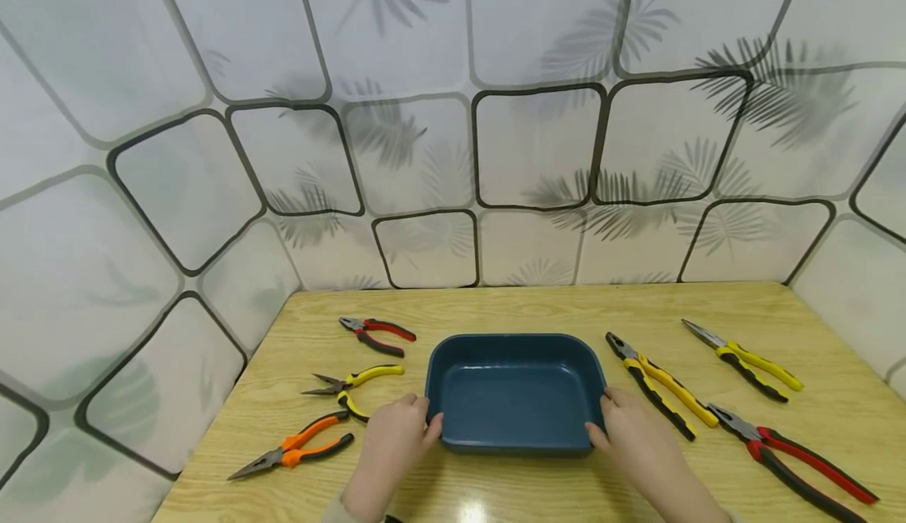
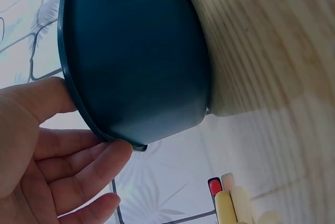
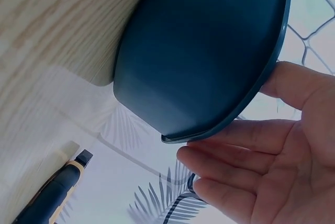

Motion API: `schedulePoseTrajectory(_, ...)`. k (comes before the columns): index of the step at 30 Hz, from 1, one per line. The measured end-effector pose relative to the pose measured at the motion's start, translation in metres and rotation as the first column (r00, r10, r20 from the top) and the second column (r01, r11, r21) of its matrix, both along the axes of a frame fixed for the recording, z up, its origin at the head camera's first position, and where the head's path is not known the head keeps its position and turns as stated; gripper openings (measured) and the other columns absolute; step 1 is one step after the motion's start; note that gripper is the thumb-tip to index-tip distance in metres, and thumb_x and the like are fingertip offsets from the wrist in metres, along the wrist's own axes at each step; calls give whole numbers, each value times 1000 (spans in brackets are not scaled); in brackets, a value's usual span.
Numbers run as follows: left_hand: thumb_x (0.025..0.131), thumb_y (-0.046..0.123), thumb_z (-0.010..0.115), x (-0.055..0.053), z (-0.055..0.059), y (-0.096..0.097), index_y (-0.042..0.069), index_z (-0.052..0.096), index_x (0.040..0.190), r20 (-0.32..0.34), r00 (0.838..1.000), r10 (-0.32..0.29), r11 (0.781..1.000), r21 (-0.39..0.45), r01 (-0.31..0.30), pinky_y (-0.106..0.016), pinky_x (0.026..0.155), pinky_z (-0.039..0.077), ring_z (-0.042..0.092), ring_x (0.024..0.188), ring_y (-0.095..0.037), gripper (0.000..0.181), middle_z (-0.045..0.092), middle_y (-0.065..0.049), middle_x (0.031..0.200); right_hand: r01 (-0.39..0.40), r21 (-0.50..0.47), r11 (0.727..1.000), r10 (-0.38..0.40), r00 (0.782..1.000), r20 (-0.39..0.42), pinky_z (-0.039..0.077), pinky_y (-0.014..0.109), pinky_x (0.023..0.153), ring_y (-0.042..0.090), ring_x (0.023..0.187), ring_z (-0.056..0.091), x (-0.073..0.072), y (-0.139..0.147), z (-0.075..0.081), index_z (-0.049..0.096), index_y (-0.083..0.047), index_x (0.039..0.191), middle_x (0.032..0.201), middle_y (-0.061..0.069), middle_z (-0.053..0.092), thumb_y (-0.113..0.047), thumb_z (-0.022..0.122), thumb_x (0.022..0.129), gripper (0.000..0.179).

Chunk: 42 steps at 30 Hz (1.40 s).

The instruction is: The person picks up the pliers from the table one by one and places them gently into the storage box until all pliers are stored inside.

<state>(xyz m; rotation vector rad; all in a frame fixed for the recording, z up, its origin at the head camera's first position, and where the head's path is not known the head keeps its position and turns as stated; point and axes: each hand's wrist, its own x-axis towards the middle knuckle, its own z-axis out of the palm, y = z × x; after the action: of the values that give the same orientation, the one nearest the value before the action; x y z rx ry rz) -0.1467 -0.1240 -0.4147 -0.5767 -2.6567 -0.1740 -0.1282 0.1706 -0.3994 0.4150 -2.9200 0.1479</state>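
A dark blue rectangular basin (image 1: 517, 451) with rounded corners stands on the table in front of me, its inside bare. At its near left corner my left hand (image 1: 392, 444) pinches the rim, thumb on one side and fingers on the other. My right hand (image 1: 640, 440) grips the near right corner the same way. In the left wrist view the basin's outer wall (image 2: 133, 51) fills the middle, with the left hand (image 2: 63, 161) at its rim. The right wrist view shows the right hand (image 3: 277, 150) at the rim of the opposite side (image 3: 199, 51).
Left of the basin lie red-black pliers (image 1: 392, 328), spread yellow-black needle-nose pliers (image 1: 343, 385) and orange-black long-nose pliers (image 1: 290, 452). To its right are yellow-black combination pliers (image 1: 633, 362), yellow-black long-nose pliers (image 1: 727, 350) and big red-black pliers (image 1: 760, 446). Patterned walls (image 1: 538, 145) border the wooden table (image 1: 538, 309).
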Motion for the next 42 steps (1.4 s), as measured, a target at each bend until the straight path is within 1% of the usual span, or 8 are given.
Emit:
schedulePoseTrajectory(8, 74, 27, 67, 10, 1, -3, 6, 62, 67, -19, 1000, -23, 1000, -2, 23, -21, 34, 29, 40, 38, -9, 23, 49, 1, 57, -18, -16, 1000, 18, 1000, 16, 49, 40, 70, 35, 89, 57, 5, 2, -2, 62, 12, 93, 99, 25, 58, -28, 71, 72, 46)
schedulePoseTrajectory(13, 75, 28, 67, 12, 4, -2, 5, 65, 71, 0, 1000, -23, 1000, -3, 23, -22, 37, 34, 46, 42, -11, 23, 52, 1, 58, -10, -35, 999, 11, 1000, 21, 49, 40, 70, 35, 90, 56, 8, 3, -2, 62, 12, 94, 100, 24, 57, -28, 70, 73, 46)
schedulePoseTrajectory(16, 74, 28, 67, 12, 4, -3, 5, 65, 71, -6, 1000, -25, 1000, 5, 25, -22, 37, 35, 46, 43, -11, 23, 53, 1, 59, -7, -33, 999, 8, 1000, 19, 49, 39, 70, 35, 90, 56, 8, 2, -2, 62, 12, 95, 101, 24, 57, -28, 70, 73, 46)
schedulePoseTrajectory(22, 73, 27, 68, 11, -1, -6, 5, 67, 73, -68, 996, -51, 998, 22, 52, -20, 39, 38, 49, 45, -10, 22, 54, 0, 61, -2, -34, 999, 3, 1000, 13, 49, 39, 69, 34, 89, 56, 7, 2, -3, 63, 12, 94, 100, 23, 57, -28, 70, 73, 45)
schedulePoseTrajectory(26, 73, 28, 69, 13, -4, -9, 4, 70, 79, -98, 994, -53, 998, 26, 55, -22, 45, 44, 55, 55, -13, 24, 59, -3, 69, 3, -27, 1000, -3, 1000, 20, 49, 38, 68, 34, 90, 56, 6, 2, -3, 63, 11, 94, 100, 23, 57, -28, 70, 73, 46)
schedulePoseTrajectory(32, 72, 33, 70, 18, -6, -13, 4, 69, 86, -106, 992, -73, 997, 9, 74, -29, 55, 50, 59, 76, -19, 32, 62, -8, 86, 1, -23, 1000, -1, 1000, 12, 49, 38, 69, 34, 90, 56, 7, 1, -2, 63, 11, 94, 100, 23, 57, -28, 70, 73, 45)
schedulePoseTrajectory(35, 72, 37, 70, 20, -5, -14, 4, 68, 87, -87, 991, -102, 995, -4, 102, -31, 59, 50, 59, 82, -21, 36, 62, -10, 92, 1, -22, 1000, -1, 1000, 2, 49, 38, 69, 33, 89, 57, 8, 2, -2, 63, 12, 93, 99, 23, 58, -28, 70, 72, 45)
schedulePoseTrajectory(42, 79, 41, 62, 22, -3, -16, 4, 69, 93, 3, 988, -157, 987, -19, 157, -33, 71, 49, 58, 91, -21, 40, 61, -9, 101, 6, -21, 1000, -6, 1000, 21, 49, 38, 68, 33, 89, 56, 8, 2, -4, 62, 11, 94, 99, 23, 57, -29, 70, 73, 46)
